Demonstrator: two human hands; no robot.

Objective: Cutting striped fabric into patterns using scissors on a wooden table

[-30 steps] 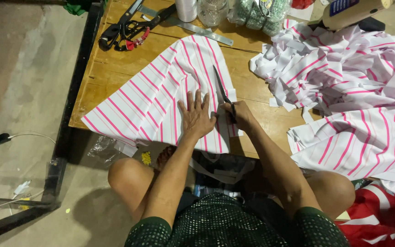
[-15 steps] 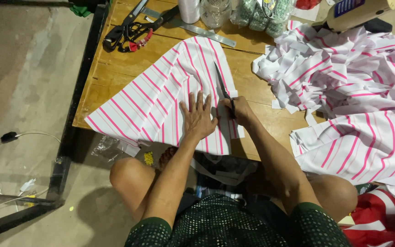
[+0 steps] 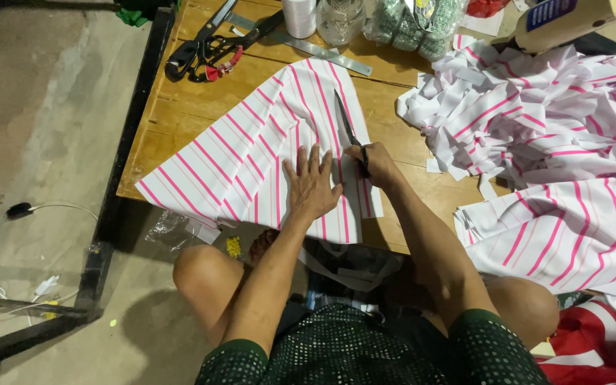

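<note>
Now striped cloth [image 3: 251,153] under left hand [image 3: 313,187], scissors [image 3: 349,132] in right hand [image 3: 376,165].

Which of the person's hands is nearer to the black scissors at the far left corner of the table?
The left hand. It lies flat on the striped cloth, below and right of the black scissors; the right hand, gripping a blade, is further right.
</note>
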